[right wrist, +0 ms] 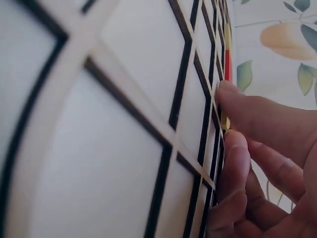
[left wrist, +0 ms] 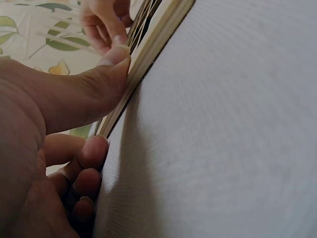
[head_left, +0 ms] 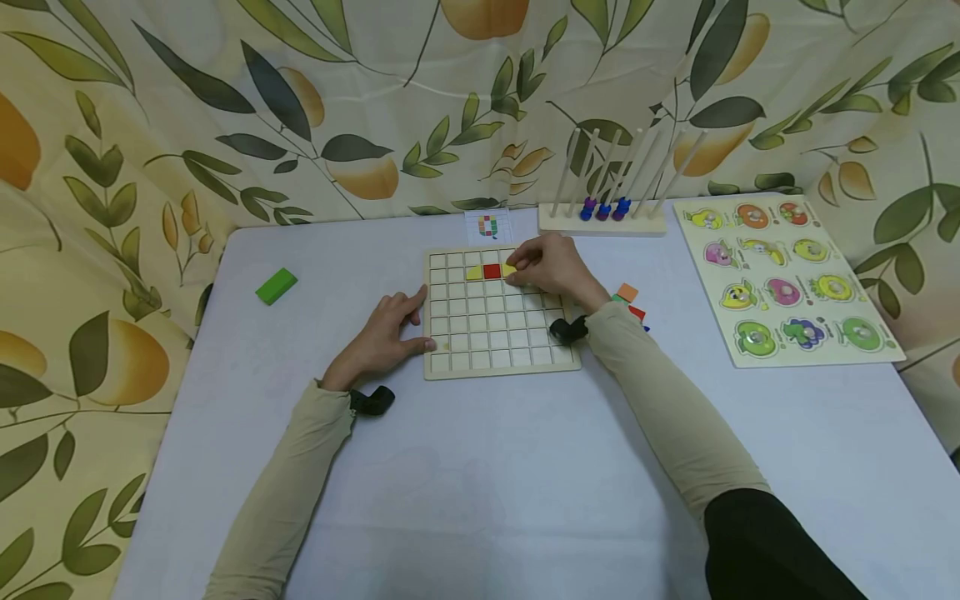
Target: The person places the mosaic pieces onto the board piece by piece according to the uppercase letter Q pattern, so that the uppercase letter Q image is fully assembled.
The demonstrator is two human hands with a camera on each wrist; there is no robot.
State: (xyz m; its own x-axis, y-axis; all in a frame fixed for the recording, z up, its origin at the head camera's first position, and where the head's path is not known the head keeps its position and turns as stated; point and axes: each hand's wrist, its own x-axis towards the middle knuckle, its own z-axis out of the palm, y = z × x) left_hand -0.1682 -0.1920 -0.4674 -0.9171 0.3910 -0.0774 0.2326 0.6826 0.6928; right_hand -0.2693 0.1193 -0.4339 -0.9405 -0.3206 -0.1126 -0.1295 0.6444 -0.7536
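A wooden grid board lies in the middle of the table. In its second row sit a yellow tile, a red tile and a second yellow tile. My right hand reaches over the board's top right and pinches that second yellow tile between curled fingertips. My left hand rests on the table at the board's left edge. Its thumb presses flat against the board's edge, and its index finger lies along that side.
A green block lies at the far left. A small pattern card sits behind the board. At back right stands a peg stand with a few beads, beside a fruit puzzle board. Loose coloured tiles lie right of the grid board.
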